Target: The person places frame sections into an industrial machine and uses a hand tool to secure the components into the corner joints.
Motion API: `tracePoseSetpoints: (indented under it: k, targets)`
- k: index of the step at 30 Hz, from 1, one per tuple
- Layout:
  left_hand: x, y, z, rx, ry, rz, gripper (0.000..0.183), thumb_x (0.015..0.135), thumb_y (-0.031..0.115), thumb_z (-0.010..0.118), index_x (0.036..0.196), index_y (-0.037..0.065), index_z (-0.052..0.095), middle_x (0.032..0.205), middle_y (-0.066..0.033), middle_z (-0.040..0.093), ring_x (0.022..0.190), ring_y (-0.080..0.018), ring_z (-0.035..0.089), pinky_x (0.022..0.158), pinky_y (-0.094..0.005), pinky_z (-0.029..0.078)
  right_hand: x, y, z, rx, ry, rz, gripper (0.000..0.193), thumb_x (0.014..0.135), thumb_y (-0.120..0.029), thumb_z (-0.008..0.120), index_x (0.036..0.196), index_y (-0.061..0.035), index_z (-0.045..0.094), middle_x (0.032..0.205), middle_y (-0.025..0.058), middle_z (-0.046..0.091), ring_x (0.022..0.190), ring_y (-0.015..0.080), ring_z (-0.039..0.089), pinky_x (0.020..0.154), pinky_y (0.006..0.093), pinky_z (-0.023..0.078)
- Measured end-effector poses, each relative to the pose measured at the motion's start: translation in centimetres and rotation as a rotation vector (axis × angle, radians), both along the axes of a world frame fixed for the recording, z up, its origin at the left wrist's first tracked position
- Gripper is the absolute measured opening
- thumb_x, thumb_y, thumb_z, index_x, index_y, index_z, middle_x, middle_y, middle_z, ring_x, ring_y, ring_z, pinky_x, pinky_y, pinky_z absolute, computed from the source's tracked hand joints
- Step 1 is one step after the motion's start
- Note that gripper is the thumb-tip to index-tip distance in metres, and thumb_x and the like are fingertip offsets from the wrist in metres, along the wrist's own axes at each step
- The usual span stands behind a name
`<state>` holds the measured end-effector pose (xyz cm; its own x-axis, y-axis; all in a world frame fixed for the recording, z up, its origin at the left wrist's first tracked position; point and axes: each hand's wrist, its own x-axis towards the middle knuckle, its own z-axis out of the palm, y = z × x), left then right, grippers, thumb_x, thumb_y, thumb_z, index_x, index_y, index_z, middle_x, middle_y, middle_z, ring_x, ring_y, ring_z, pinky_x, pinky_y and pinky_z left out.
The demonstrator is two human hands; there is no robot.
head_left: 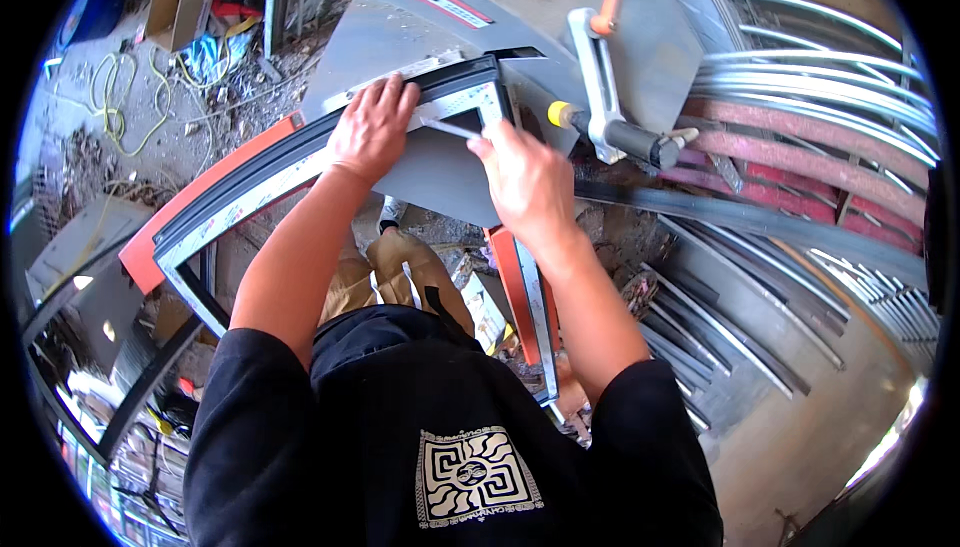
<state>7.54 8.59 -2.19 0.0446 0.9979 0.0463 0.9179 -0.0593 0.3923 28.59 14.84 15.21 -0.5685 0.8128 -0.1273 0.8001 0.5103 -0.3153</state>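
A large frame of dark and white metal bars (245, 189), possibly a window frame, lies with one corner on a grey machine table (400, 42). My left hand (372, 132) rests on its long bar near that corner, fingers curled over the bar. At the corner my right hand (525, 177) is closed round a slim, pointed metal tool (450, 129) whose handle my fingers hide. Its tip points left, toward my left hand, over the white face. The right hand is a little blurred. An orange strip (215, 187) runs along the frame's outer edge.
Right of my right hand, a clamp arm with an orange lever (608, 7) and a dark cylinder (645, 145) stands on the machine. Metal bars on a rack (820, 77) fill the right side, with more bars (740, 317) below. A yellow hose (115, 107) and debris lie on the left floor.
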Motion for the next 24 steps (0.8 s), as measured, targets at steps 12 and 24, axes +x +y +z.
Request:
tracePoseSetpoints:
  k: [12,24]
  targets:
    - [-0.1,0.3,0.0,0.028,0.059,-0.031,0.053,0.1,0.011,0.062,0.153,0.01,0.061,0.157,-0.0149,0.065,0.142,-0.036,0.066,0.12,-0.0512,0.055,15.9,-1.4,0.2,-0.05,-0.249,-0.198,0.029,0.115,-0.037,0.068,0.107,-0.0086,0.068,0.096,0.0204,0.078,0.089,0.0496,0.076,0.074,0.0615,0.057]
    - [-0.2,0.1,0.4,0.014,0.107,-0.003,0.069,0.087,0.005,0.073,0.155,0.012,0.063,0.158,-0.0087,0.067,0.143,-0.0326,0.067,0.114,-0.0508,0.059,19.1,-2.7,-2.0,-0.091,-0.235,-0.12,0.022,0.113,-0.031,0.07,0.107,-0.0102,0.067,0.093,0.018,0.077,0.089,0.0455,0.079,0.075,0.0589,0.062]
